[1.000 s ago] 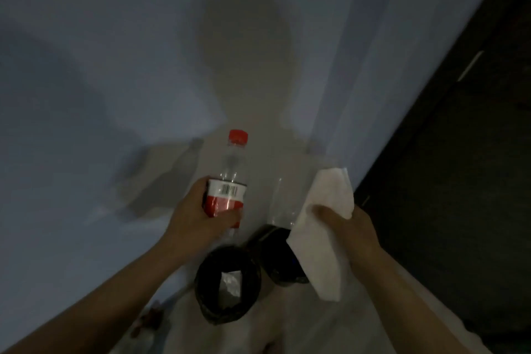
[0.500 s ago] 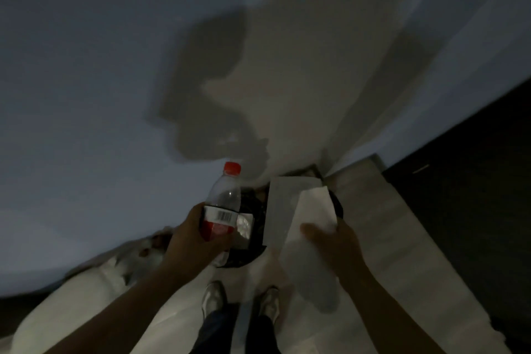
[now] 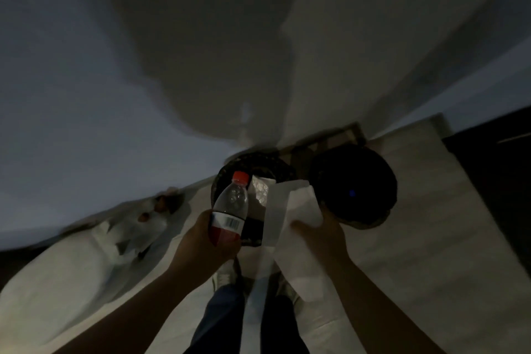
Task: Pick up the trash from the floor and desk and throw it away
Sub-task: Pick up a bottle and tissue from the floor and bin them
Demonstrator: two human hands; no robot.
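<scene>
Over two black bins at the foot of the wall (image 3: 115,66), we hold trash in both hands.
Our left hand (image 3: 201,241) grips one red-capped bottle (image 3: 231,204) above the left bin (image 3: 255,158), which holds one crumpled wrapper (image 3: 260,191); our right hand (image 3: 321,236) clutches one white paper (image 3: 301,207) between the bins. The right bin (image 3: 359,169) is too dark inside to read. Pale floor (image 3: 431,210) lies open rightward; a white bundle (image 3: 71,276) crowds the left.

Clear glossy plastic bottle (image 3: 231,204), matt white paper (image 3: 298,210), black plastic-lined bins (image 3: 356,184).

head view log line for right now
left hand: holds bottle | right hand: holds paper sheets | place: at black bin | trash: not yet dropped
</scene>
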